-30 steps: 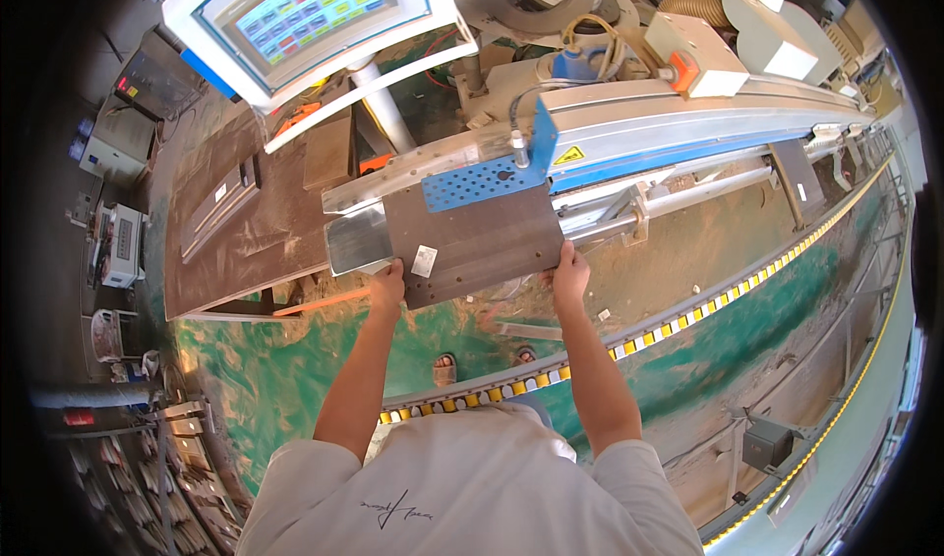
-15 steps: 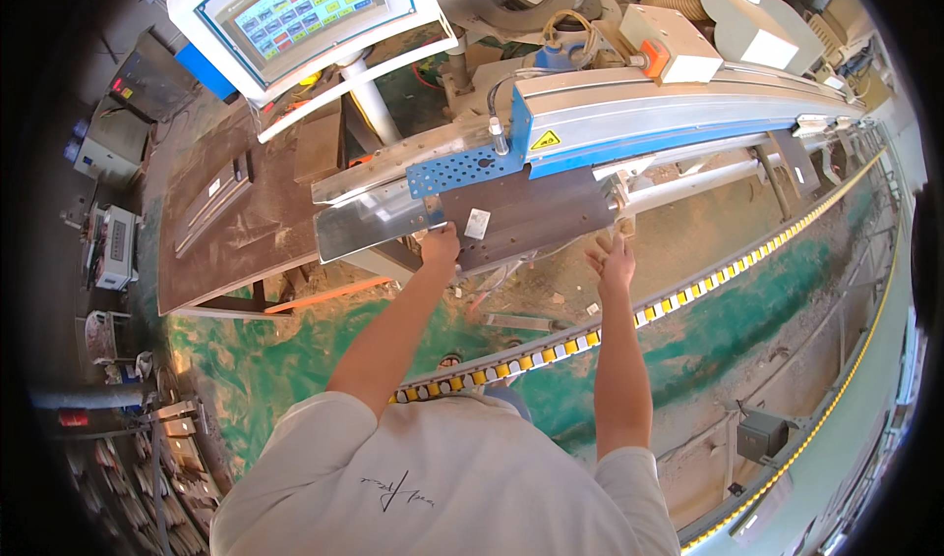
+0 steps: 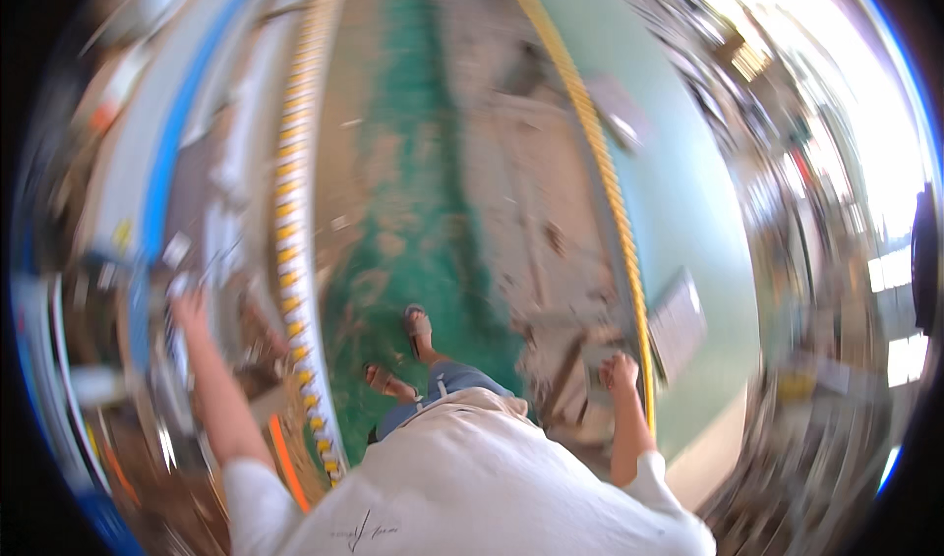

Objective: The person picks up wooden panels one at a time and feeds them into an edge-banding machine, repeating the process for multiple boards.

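My left hand reaches out to the left, at the near end of a brown panel on the long machine. A small white label lies on that panel. Motion smears this hand, so its fingers and any grip do not show. On the other side, my right hand is closed with curled fingers, beside the yellow edge strip of a pale green table. Whatever may be inside those fingers is hidden. A grey-white rectangular piece lies on the table close to this hand.
A roller rail with yellow and white rollers runs along my left. The machine's blue strip lies beyond it. My sandalled feet stand on a green floor between rail and table. An orange bar is low at left.
My view has swung to the right, so the machine now sits at the left. My right hand has left the panel's right end and moved over to the green table's edge.
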### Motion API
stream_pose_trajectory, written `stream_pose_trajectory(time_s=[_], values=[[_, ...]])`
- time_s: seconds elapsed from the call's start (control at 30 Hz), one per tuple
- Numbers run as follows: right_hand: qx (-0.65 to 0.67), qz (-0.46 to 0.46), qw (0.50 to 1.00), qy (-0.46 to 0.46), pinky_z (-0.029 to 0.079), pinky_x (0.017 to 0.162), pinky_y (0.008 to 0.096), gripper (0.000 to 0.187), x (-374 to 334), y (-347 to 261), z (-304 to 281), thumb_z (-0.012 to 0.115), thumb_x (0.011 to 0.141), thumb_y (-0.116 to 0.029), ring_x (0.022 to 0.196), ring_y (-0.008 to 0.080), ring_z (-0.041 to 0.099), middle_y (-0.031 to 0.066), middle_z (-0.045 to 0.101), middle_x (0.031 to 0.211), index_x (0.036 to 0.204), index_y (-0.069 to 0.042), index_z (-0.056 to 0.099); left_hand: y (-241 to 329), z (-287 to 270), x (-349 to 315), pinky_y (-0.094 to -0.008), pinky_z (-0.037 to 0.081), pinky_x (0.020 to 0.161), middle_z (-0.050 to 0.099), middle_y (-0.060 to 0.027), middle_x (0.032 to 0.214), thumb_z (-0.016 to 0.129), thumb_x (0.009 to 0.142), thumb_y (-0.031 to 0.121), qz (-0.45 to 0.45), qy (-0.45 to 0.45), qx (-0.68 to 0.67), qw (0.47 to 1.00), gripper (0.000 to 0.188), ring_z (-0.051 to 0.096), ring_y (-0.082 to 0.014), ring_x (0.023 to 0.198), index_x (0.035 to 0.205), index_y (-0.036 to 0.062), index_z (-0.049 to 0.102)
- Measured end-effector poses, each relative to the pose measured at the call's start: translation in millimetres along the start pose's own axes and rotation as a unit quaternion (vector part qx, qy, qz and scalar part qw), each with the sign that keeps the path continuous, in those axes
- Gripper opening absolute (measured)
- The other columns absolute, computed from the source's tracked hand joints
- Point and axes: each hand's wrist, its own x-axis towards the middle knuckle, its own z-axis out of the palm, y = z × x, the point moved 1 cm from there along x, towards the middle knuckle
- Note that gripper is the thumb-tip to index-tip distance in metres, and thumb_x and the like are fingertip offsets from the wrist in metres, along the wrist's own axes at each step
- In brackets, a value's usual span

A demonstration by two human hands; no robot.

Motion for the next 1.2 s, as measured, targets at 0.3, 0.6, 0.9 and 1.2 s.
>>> stream_pose_trajectory(time_s=[0.3,0.6,0.9,1.2], values=[[0.099,0.003,0.93,0.354,0.052,0.049,0.0294,0.027,-14.9,170.1,-257.4,0.054,0.097,-0.025,0.058,0.0179,0.066,0.0099,0.069,0.086,0.109,-0.002,0.06,-218.1,159.7,-428.5,-0.0277,0.056,0.071,0.066,-0.0043,0.1,0.063,0.097,0.02,-0.219,-0.402,0.202,0.866,0.024,0.065,-0.0152,0.084,0.116,0.0066,0.058],[-0.156,-0.008,0.883,0.443,0.051,0.076,0.0412,0.035,78.2,202.2,-410.9,0.063,0.093,-0.037,0.084,0.0288,0.067,0.0126,0.07,0.087,0.096,-0.003,0.068,-390.4,98.1,-636.5,-0.03,0.053,0.066,0.07,-0.0123,0.095,0.07,0.092,0.023,-0.224,-0.43,0.579,0.655,0.029,0.066,-0.0154,0.072,0.104,-0.0023,0.064],[-0.247,0.023,0.823,0.511,0.048,0.072,0.046,0.048,87.8,259.8,-495.0,0.067,0.088,-0.049,0.077,0.0339,0.062,0.0152,0.064,0.082,0.081,-0.002,0.06,-392.7,109.0,-700.6,-0.0314,0.052,0.067,0.07,-0.0086,0.105,0.07,0.089,0.026,-0.183,-0.405,0.76,0.474,0.041,0.067,-0.018,0.077,0.12,0.0006,0.064],[-0.029,0.195,0.894,0.403,0.044,0.097,0.0421,0.08,68.7,350.2,-590.2,0.043,0.096,-0.063,0.109,0.0324,0.061,0.0259,0.066,0.115,0.115,0.012,0.063,-427.5,188.6,-732.6,-0.0301,0.052,0.065,0.07,-0.0097,0.094,0.063,0.095,0.028,-0.186,-0.419,0.722,0.518,0.03,0.067,-0.0166,0.081,0.107,0.0003,0.065]])
